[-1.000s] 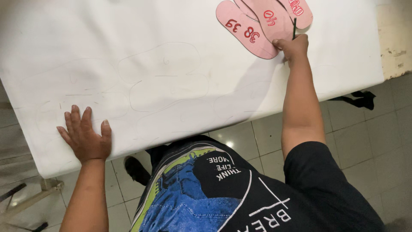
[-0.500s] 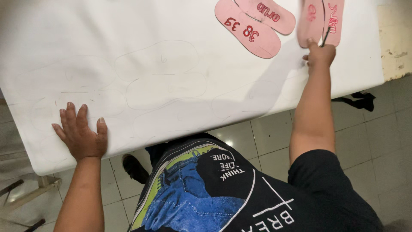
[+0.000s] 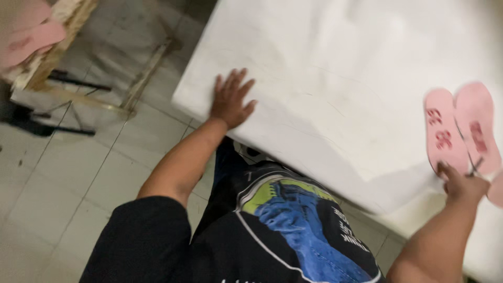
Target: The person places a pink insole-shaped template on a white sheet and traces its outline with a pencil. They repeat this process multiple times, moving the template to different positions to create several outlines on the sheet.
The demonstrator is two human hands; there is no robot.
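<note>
white sheet (image 3: 335, 94) covers the table top and fills the upper right of the view, its near edge running diagonally from the left corner down toward the right; faint pencil-like outlines can be made out on its surface, though the frame is blurred. grey tiled floor (image 3: 63, 188) lies to the left of the sheet and below its edge. wooden frame (image 3: 63, 31) stands well apart from the sheet at the far upper left, with pink pieces (image 3: 31, 36) resting on it, too blurred to describe further. black t-shirt (image 3: 272, 230) with a blue and green print is seen just below the sheet's near edge. two pink sole cut-outs (image 3: 461, 131) lie side by side on the right part of the sheet, near its edge, each carrying red markings; a third pink shape shows at the frame border beside them, only partly in view. left hand (image 3: 230, 99) rests flat on the sheet near its left corner, palm down, fingers spread and holding nothing. right hand (image 3: 461, 183) sits at the lower ends of the soles, touching them, fingers curled around a thin dark pen (image 3: 474, 166) whose tip lies over the soles. blur prevents any finer reading of the grip.
</note>
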